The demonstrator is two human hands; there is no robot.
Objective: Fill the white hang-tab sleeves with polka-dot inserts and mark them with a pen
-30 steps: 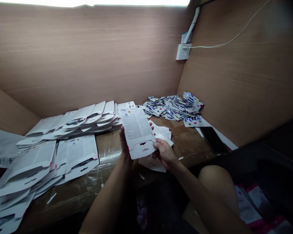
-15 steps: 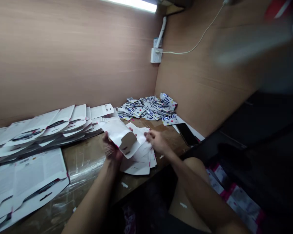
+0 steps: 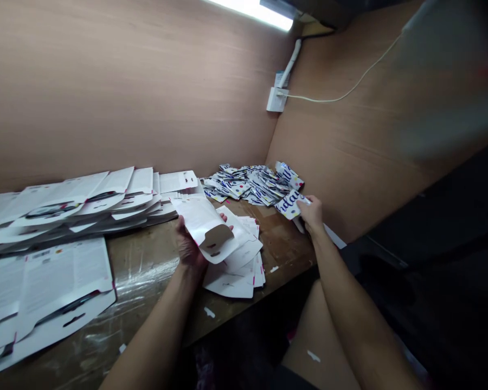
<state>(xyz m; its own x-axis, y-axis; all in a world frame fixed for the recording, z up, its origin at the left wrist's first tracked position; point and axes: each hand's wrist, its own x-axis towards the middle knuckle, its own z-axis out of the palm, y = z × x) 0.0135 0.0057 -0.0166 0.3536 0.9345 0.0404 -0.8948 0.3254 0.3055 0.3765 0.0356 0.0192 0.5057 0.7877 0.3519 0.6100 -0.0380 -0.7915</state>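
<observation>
Right grip (image 3: 311, 214) pinching shiny packet (image 3: 287, 207), soft, slippery; left grip (image 3: 189, 246) cradling light stiff card (image 3: 195, 216), hold by edge.

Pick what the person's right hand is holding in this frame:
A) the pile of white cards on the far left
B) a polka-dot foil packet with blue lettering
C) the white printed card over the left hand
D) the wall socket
B: the right hand pinches the polka-dot foil packet at the near edge of the pile, while the white printed card is in the left hand.
</observation>
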